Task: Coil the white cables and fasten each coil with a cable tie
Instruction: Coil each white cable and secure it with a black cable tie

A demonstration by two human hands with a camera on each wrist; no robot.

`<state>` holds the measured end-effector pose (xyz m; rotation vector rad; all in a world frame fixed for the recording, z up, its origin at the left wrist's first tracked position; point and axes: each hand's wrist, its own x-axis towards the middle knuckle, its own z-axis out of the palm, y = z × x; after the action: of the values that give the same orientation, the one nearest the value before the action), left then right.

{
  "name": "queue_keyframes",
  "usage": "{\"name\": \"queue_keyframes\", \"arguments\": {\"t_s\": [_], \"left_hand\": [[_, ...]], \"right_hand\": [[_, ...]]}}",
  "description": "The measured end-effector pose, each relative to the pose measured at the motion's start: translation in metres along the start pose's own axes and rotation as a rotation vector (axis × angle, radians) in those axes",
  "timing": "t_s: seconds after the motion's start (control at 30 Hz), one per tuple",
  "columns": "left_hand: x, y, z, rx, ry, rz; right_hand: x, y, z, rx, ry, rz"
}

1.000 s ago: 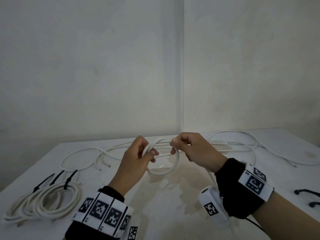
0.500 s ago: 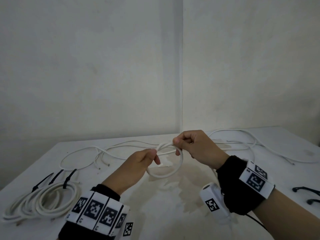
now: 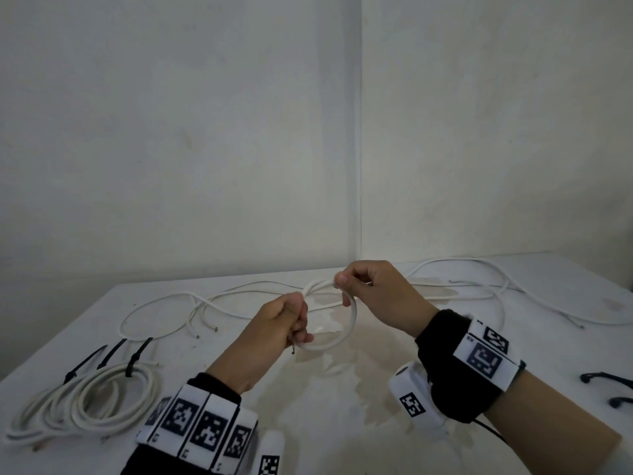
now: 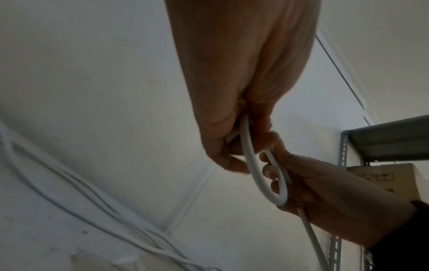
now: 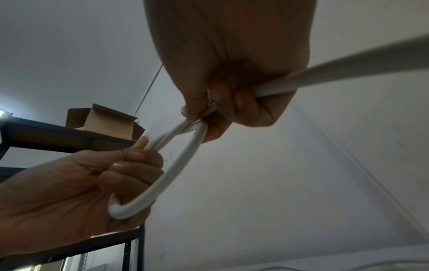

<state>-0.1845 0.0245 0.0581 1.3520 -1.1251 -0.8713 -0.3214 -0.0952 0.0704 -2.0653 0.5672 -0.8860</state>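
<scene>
A small loop of white cable [image 3: 344, 332] is held up above the counter [image 3: 308, 423], and it is gripped on both sides. Its near side is clenched in the fingers [image 3: 301, 325] of the left hand [image 3: 274, 323]; its far crossing is pinched by the right hand [image 3: 373, 293]. Left of the loop, a finished coil [image 3: 85, 402] is seen lying with black cable ties [image 3: 133, 359] fastened round it.
</scene>
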Motion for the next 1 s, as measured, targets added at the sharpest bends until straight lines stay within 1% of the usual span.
{"name": "queue_keyframes", "arguments": {"t_s": [0.1,0.17,0.3,0.4,0.53,0.63,0.73,0.77,0.8,0.87,0.93,1.0], "left_hand": [[0.001,-0.001,0.003,0.031,0.052,-0.007],[0.0,-0.001,0.003,0.029,0.054,-0.018],[0.0,-0.002,0.004,-0.035,0.095,-0.002],[0.003,0.0,-0.003,-0.136,0.156,-0.002],[0.006,0.002,-0.019,-0.242,0.236,-0.015],[0.006,0.004,-0.032,-0.351,0.302,-0.011],[0.007,0.002,-0.04,-0.355,0.336,-0.011],[0.007,0.001,-0.041,-0.331,0.345,-0.014],[0.008,-0.001,-0.041,-0.306,0.351,-0.017],[0.011,-0.004,-0.039,-0.245,0.348,-0.022],[0.014,-0.009,-0.037,-0.153,0.339,-0.05],[0.018,-0.014,-0.036,-0.091,0.334,-0.083]], "right_hand": [[-0.001,0.003,0.0,0.039,-0.007,0.02],[-0.002,0.006,0.001,0.048,-0.006,0.024],[-0.002,0.01,0.003,0.035,-0.005,0.019],[-0.005,0.019,0.0,-0.091,-0.005,0.03],[-0.013,0.043,-0.013,-0.198,0.065,0.056],[-0.018,0.063,-0.025,-0.322,0.097,0.081],[-0.018,0.075,-0.032,-0.51,0.097,0.097],[-0.017,0.075,-0.031,-0.606,0.098,0.074],[-0.016,0.075,-0.028,-0.72,0.133,0.011],[-0.015,0.073,-0.021,-0.922,0.183,-0.217],[-0.015,0.074,-0.01,-1.029,0.123,-0.414],[-0.013,0.072,-0.001,-1.092,0.04,-0.543]]}}
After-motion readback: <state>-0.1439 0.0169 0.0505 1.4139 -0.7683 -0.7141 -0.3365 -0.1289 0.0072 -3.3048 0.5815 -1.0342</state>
